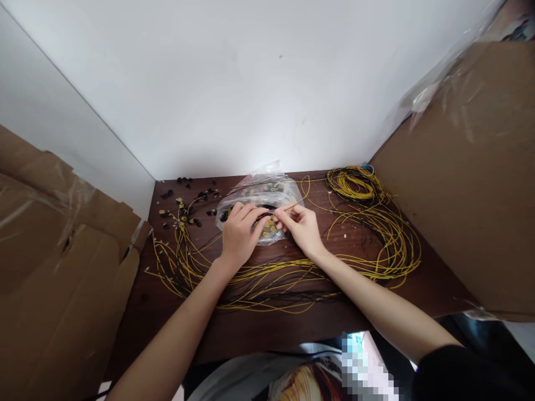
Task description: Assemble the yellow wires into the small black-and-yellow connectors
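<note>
My left hand [241, 231] is closed in a pinch, thumb and index finger on a small dark piece too blurred to name. Close beside it, my right hand [301, 225] pinches a thin wire [296, 205], and the fingertips of both hands nearly meet. Beneath them lies a clear plastic bag [271, 236] with several small yellow and black parts inside. Long yellow and black wires [271, 271] curve across the table in front of the bag, passing under both forearms.
Loose black and yellow pieces [183, 210] lie scattered at the left on the brown table [251, 328]. A coiled wire bundle [353, 184] sits at the back right. Cardboard [54, 267] stands at the left, another cardboard panel [472, 184] at the right, and a white wall [234, 94] behind.
</note>
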`<state>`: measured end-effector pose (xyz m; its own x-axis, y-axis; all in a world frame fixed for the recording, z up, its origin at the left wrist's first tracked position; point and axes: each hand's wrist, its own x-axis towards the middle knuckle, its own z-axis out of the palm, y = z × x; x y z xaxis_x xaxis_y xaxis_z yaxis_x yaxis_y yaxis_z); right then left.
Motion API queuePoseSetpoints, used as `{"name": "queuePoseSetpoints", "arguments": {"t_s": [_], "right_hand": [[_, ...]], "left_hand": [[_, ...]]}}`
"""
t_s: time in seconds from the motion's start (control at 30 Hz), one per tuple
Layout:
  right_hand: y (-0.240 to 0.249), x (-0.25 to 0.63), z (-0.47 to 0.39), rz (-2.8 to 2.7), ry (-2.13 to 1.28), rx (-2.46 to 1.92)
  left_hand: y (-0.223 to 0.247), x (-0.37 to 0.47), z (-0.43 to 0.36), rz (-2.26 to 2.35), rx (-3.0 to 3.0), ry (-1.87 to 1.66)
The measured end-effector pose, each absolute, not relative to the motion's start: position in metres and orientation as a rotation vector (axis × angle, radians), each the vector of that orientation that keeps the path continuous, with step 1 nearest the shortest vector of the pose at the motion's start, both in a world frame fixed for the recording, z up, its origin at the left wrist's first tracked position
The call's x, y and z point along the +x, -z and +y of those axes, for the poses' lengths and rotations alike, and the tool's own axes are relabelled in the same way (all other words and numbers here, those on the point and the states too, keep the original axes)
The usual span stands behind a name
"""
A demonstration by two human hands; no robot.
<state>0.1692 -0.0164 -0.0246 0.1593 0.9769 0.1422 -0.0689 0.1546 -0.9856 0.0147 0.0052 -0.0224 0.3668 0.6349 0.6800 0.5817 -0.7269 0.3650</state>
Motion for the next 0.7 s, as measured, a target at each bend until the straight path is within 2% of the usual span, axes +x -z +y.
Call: {"name": "queuePoseSetpoints", "arguments": {"t_s": [0.23, 0.47, 0.7], "right_hand": [[0.022, 0.177, -0.020, -1.229, -0.899, -1.330], [0.015, 0.170, -0.025, -1.196, -1.066, -1.020], [0.014, 0.173, -0.027, -1.541, -0.501, -1.112]], "left_hand": [[0.022, 0.015, 0.005, 1.140, 2.517, -1.293], [0.024, 0.015, 0.006, 1.131, 2.509, -1.261], [0.025, 0.014, 0.007, 1.022, 2.521, -1.281]]}}
